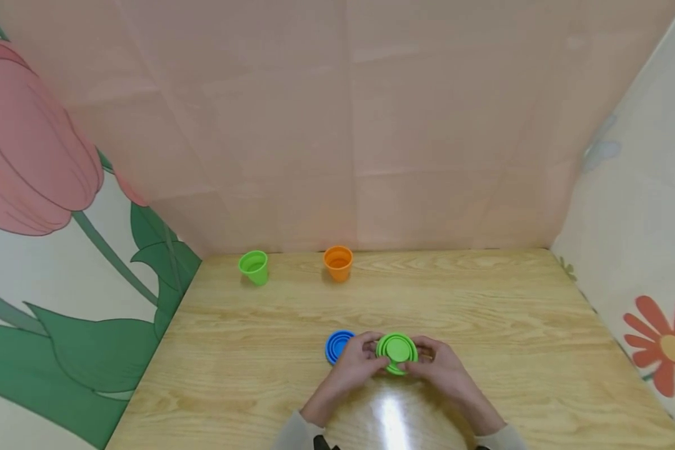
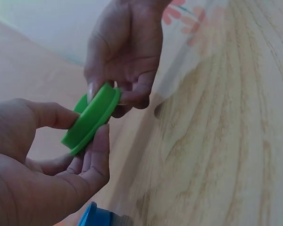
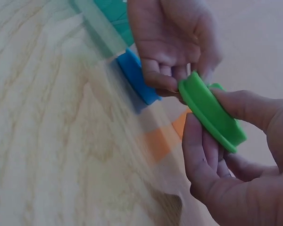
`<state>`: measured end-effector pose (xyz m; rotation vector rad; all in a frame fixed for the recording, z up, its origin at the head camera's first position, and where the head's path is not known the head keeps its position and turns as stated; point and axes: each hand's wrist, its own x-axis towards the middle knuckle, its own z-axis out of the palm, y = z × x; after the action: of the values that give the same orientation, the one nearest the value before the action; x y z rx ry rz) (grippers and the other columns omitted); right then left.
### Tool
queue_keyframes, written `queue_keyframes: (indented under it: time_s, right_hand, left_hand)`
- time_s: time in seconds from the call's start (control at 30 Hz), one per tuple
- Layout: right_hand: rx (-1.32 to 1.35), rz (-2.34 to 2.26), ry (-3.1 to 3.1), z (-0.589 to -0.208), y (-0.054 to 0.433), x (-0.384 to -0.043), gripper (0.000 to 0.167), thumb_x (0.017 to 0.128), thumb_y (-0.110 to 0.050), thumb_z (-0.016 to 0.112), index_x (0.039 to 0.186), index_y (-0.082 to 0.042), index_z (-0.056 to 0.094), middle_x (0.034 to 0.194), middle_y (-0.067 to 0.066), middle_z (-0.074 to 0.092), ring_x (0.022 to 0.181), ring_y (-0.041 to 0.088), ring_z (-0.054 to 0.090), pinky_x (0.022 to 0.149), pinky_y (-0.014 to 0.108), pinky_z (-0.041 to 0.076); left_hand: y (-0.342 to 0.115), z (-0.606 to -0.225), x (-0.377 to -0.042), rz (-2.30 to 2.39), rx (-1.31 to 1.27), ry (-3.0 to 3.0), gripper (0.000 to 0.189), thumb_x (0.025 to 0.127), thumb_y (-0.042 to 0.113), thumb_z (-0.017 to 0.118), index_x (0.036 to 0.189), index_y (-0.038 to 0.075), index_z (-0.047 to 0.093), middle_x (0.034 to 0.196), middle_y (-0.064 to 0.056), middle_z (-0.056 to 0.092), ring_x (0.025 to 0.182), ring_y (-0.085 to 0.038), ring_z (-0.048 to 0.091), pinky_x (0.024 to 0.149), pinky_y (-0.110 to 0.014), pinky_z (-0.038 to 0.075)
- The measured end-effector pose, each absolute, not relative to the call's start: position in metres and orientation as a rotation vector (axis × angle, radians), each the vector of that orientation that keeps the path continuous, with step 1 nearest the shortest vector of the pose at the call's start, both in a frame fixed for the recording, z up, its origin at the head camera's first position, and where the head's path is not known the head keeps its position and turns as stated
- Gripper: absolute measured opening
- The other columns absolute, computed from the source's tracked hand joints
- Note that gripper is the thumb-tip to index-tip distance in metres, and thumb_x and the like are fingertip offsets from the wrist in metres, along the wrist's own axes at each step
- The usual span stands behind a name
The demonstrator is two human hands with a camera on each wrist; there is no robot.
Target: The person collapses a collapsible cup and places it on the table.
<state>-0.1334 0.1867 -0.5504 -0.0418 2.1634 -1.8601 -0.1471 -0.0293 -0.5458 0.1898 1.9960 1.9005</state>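
Note:
Both hands pinch a green collapsible cup, folded nearly flat into concentric rings, in front of me over the table. My left hand grips its left edge, thumb on one face and fingers on the other. On the opposite edge, my right hand holds it the same way. Seen side-on in the left wrist view, the green cup is a short, thick disc with a rim. Beside my left hand lies a blue collapsed cup on the table, partly hidden by that hand.
Toward the back of the wooden table, an expanded green cup stands at left, and an expanded orange cup stands to its right. A pink sheet rises behind them. Side walls carry painted flowers.

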Motion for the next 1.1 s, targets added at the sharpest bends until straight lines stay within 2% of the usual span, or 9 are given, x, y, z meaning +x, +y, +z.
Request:
queue_keyframes:
  time_s: [0.23,0.47,0.63,0.83,1.1]
  right_hand:
    - [-0.056,-1.922,2.059,-0.553,0.188,-0.134,0.060,0.088,-0.013,0.085,0.136,0.010,0.059,0.115,0.016,0.073,0.097,0.015,0.074,0.082,0.028,0.066]
    - [0.024,-1.985,1.987,-0.552,0.189,-0.134,0.060,0.092,-0.011,0.080,0.139,0.015,0.053,0.114,0.013,0.074,0.098,0.017,0.076,0.088,0.032,0.067]
    - [0.071,-2.078,1.850,-0.552,0.195,-0.135,0.060,0.099,-0.011,0.073,0.142,0.020,0.047,0.113,0.012,0.076,0.101,0.017,0.077,0.093,0.035,0.066]
    - [0.068,-2.103,1.821,-0.551,0.197,-0.135,0.059,0.099,-0.010,0.072,0.141,0.023,0.047,0.111,0.011,0.078,0.101,0.016,0.077,0.094,0.033,0.065]
    - [0.072,-2.102,1.810,-0.548,0.197,-0.134,0.059,0.098,-0.009,0.073,0.140,0.023,0.047,0.109,0.009,0.077,0.100,0.017,0.077,0.093,0.034,0.065]
  left_hand:
    - [-0.033,-0.549,-0.148,1.966,0.120,1.888,0.050,0.085,-0.006,0.072,0.135,0.000,0.065,0.106,-0.013,0.074,0.089,-0.016,0.072,0.077,-0.033,0.068]
    - [-0.039,-0.548,-0.149,2.029,0.118,1.718,0.045,0.093,-0.003,0.072,0.137,-0.002,0.064,0.108,-0.013,0.074,0.089,-0.016,0.075,0.084,-0.033,0.068]
    - [-0.043,-0.548,-0.152,2.079,0.073,1.646,0.036,0.093,-0.002,0.074,0.129,-0.006,0.069,0.110,-0.018,0.076,0.092,-0.022,0.078,0.087,-0.037,0.068]
    - [-0.046,-0.544,-0.152,2.078,0.059,1.650,0.035,0.094,-0.002,0.072,0.128,-0.011,0.067,0.113,-0.023,0.076,0.095,-0.026,0.079,0.088,-0.039,0.068]
    - [-0.047,-0.544,-0.153,2.070,0.060,1.640,0.035,0.095,-0.002,0.072,0.128,-0.011,0.067,0.114,-0.024,0.075,0.095,-0.026,0.079,0.087,-0.037,0.068]
